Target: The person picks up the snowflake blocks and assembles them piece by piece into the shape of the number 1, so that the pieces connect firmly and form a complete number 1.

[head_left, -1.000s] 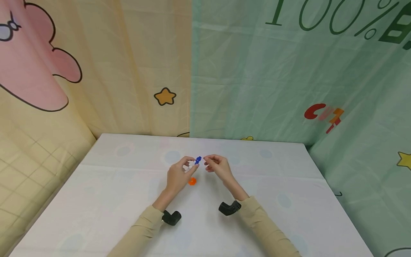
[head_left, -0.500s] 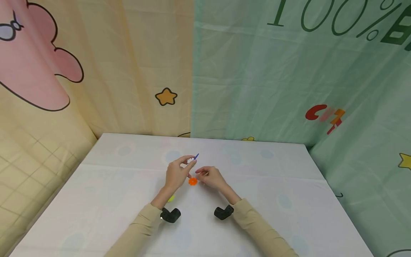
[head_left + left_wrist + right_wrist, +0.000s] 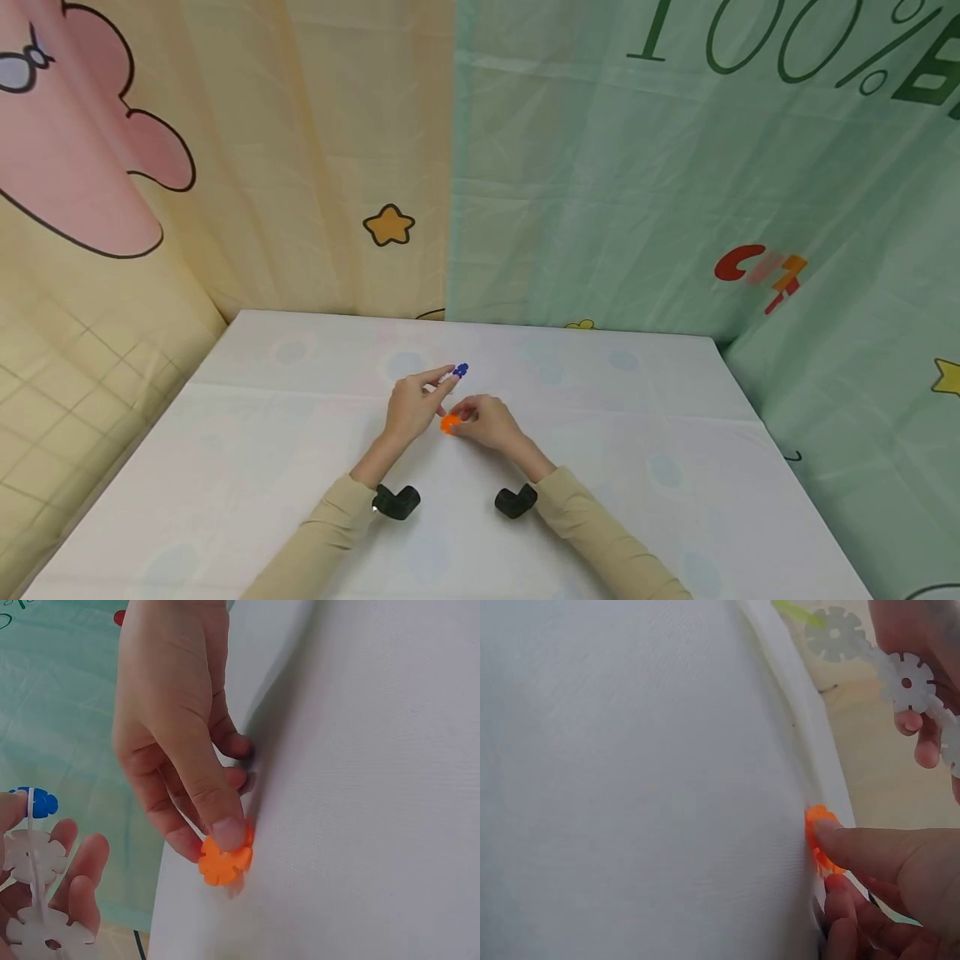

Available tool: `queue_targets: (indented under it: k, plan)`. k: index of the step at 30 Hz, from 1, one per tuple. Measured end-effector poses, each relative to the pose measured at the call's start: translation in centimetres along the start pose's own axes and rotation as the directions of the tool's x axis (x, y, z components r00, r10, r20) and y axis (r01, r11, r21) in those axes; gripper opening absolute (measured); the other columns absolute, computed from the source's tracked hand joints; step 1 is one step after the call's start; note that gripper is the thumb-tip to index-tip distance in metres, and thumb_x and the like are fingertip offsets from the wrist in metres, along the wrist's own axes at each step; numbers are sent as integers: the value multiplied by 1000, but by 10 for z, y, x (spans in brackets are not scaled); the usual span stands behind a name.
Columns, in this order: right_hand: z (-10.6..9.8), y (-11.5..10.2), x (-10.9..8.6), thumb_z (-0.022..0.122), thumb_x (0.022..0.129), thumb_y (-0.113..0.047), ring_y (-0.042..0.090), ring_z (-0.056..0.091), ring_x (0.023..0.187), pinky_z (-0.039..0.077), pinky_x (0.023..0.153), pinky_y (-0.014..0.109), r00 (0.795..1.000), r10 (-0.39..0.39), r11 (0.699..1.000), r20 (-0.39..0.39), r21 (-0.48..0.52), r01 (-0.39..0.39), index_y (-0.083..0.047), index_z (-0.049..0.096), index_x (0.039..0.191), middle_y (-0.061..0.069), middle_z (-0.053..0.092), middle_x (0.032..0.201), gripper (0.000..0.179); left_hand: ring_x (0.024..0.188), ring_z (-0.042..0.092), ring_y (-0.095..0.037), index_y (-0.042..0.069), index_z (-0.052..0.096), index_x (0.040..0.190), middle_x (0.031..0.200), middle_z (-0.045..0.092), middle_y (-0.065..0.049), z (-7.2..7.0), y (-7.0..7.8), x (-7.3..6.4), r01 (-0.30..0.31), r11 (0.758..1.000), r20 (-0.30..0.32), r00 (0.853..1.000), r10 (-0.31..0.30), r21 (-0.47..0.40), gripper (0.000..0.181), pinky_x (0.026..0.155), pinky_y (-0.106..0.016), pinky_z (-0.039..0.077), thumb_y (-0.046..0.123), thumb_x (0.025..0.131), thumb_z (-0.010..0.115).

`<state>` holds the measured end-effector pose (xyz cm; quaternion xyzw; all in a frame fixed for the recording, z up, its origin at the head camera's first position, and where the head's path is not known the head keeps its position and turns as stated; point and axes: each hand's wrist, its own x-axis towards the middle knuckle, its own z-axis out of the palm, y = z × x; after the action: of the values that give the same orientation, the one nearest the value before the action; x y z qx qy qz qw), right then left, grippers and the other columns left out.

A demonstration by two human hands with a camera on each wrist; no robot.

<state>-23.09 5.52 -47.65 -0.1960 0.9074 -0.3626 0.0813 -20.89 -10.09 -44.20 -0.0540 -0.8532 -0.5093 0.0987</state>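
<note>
A chain of slotted, flower-shaped plastic discs hangs from my left hand [image 3: 408, 408], with a blue disc [image 3: 43, 802] between thumb and fingertips. White discs [image 3: 906, 679] continue the chain below it, and a yellow-green piece [image 3: 799, 612] shows at its far end in the right wrist view. My right hand [image 3: 491, 423] pinches an orange slotted disc [image 3: 222, 864] by its edge, thumb on its face, low over the table. The two hands are close together, the left one higher. In the head view the left hand hides most of the chain.
A white-covered table [image 3: 637, 517] spreads out under both arms. Printed curtains [image 3: 585, 167] stand behind its far edge and along the sides. Black wrist devices [image 3: 516, 502] sit at both cuffs.
My right hand has come down from beside the blue disc to the orange disc and grips it. The left hand stays nearly in place, and the chain has turned in its fingers.
</note>
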Motion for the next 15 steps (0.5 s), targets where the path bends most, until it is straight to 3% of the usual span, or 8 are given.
queue_targets:
  k: [8,15]
  plan:
    - [-5,7,-1,70,84,-9,10,55,66,46,58,20,1000,4,990,-20,141,-1,-3,70,99,10,69,84,16,54,63,-32,12,67,121,84,71,-12,0,0,-1,-28,1000,9,1000,28,-4,33,39,-20,26,31,94,62]
    - [-13,14,1,64,90,-11,9,54,56,47,52,21,990,49,962,-132,272,-11,0,69,103,11,67,75,18,53,64,-31,12,67,119,83,69,-8,0,0,-2,-37,999,12,999,38,-22,30,41,-20,27,29,95,60]
